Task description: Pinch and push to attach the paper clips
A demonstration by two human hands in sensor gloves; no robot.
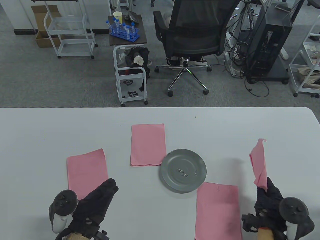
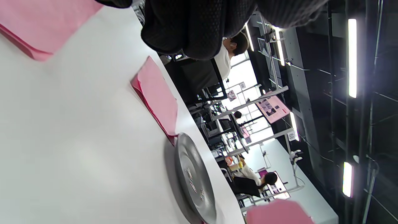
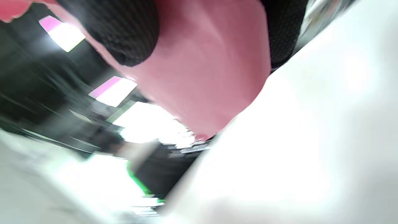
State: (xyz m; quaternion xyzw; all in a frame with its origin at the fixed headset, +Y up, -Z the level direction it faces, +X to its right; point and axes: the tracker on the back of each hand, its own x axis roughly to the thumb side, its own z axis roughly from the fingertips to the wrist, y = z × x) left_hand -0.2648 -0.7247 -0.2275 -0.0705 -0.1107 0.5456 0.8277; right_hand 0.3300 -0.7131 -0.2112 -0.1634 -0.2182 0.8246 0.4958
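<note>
My right hand [image 1: 268, 193] grips a pink paper stack [image 1: 258, 162] by its near end and holds it up off the table at the right; it fills the right wrist view [image 3: 205, 74], blurred. My left hand [image 1: 100, 195] rests on the near end of a pink paper stack [image 1: 86, 170] at the left, fingers stretched forward. A grey metal plate [image 1: 172, 182] in the middle holds a few paper clips [image 1: 182, 173]. Another pink stack [image 1: 148, 144] lies behind the plate. A pink stack [image 1: 217, 212] with a clip [image 1: 218, 187] on its far edge lies in front of the plate.
The white table [image 1: 50, 130] ends at its far edge above the papers. Beyond it stand an office chair [image 1: 192, 37], a small cart [image 1: 128, 57] and a computer tower [image 1: 271, 42]. The left wrist view shows the plate [image 2: 192, 177] edge-on and two pink stacks.
</note>
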